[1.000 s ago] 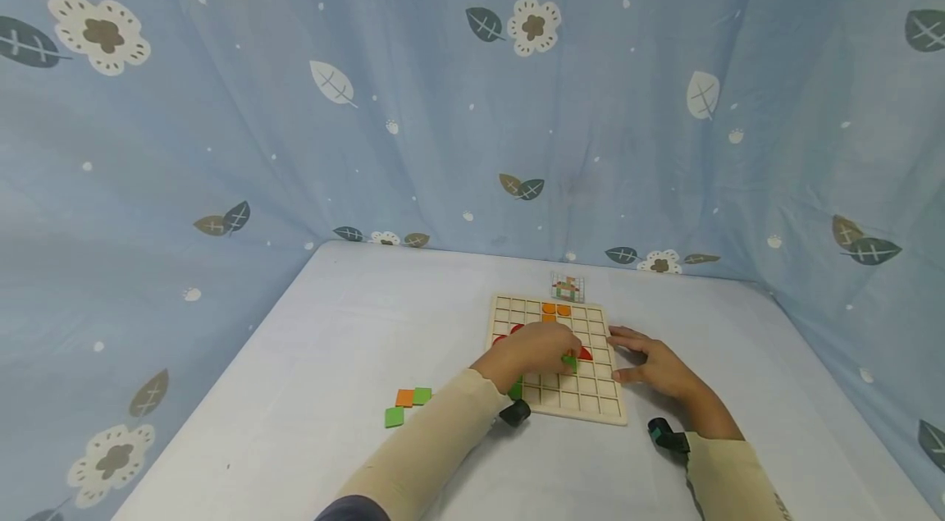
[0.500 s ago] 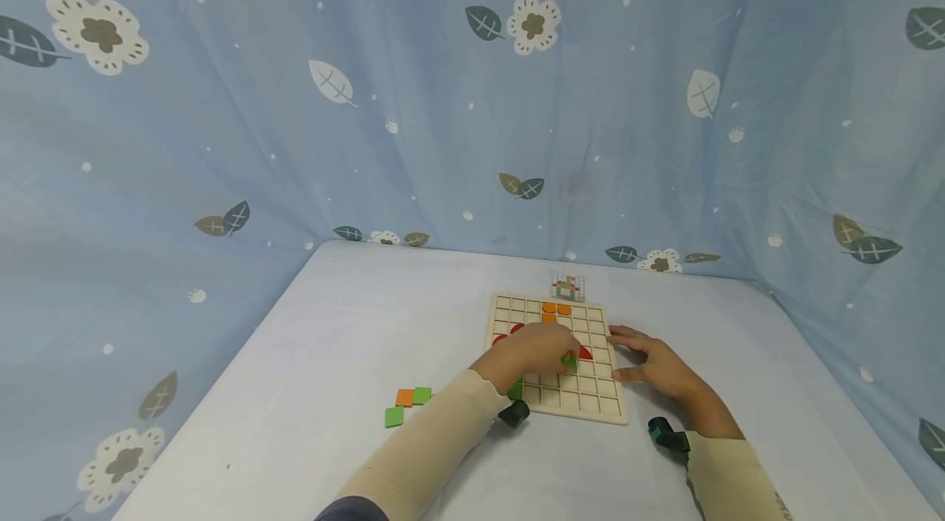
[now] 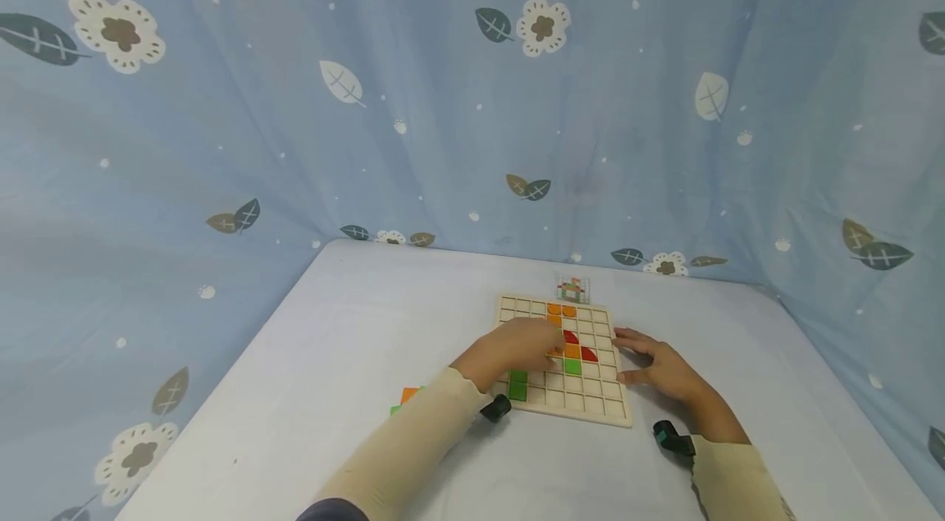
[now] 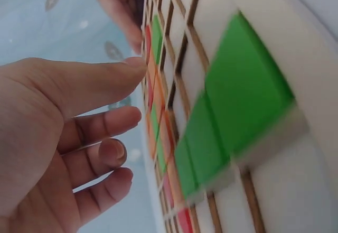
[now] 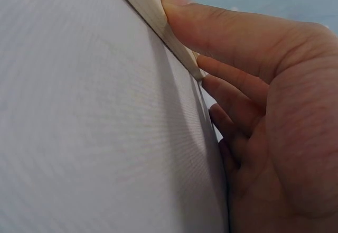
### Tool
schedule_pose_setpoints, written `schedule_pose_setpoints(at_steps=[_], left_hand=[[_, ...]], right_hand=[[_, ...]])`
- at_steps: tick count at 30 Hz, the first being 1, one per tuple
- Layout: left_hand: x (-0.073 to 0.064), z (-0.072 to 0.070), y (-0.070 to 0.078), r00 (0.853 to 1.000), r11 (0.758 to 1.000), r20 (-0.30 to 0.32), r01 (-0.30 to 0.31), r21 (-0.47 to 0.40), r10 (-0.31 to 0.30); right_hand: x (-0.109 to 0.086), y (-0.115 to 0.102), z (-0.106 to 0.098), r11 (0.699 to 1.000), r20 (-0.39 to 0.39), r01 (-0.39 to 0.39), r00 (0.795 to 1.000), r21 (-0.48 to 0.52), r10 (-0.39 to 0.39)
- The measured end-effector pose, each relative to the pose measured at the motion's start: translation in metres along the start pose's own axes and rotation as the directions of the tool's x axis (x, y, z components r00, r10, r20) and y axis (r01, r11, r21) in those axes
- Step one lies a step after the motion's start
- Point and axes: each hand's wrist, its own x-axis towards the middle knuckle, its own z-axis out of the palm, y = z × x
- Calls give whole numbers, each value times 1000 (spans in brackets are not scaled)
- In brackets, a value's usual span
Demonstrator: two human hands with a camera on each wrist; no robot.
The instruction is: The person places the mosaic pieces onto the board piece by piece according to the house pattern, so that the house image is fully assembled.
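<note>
A wooden grid board (image 3: 594,404) lies on the table, its cells partly filled with orange, red and green tiles. Over its middle is my left hand (image 3: 520,343), covering some cells. In the left wrist view its thumb and loosely bent fingers (image 4: 113,122) hold nothing, beside the row of coloured tiles; dark green tiles (image 4: 248,85) show nearer the camera. A light green square tile (image 3: 572,367) sits below an orange tile (image 3: 572,350). My right hand (image 3: 657,361) rests at the board's right edge, thumb (image 5: 211,27) and fingertips touching its side.
Behind the board lies a small pattern card (image 3: 572,289) with a coloured picture on a grid. Loose orange and green tiles (image 3: 409,395) lie left of the board, partly hidden by my left sleeve. A blue patterned curtain (image 3: 443,94) encloses the table's back and sides.
My left hand has shifted left, off the light green tile, uncovering it with the orange and red tiles near it. The right hand keeps its place at the board's edge.
</note>
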Motion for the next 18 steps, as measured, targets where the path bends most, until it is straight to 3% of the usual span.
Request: schedule_pose_setpoints(at_steps=[9, 18], left_hand=[[-33, -10, -24, 997, 997, -9, 73, 24, -73], [-58, -12, -42, 997, 997, -1, 80, 8, -80]], right_hand=[[1, -1, 1, 1000, -4, 3, 1000, 3, -3], [-2, -2, 0, 1000, -3, 8, 1000, 3, -8]])
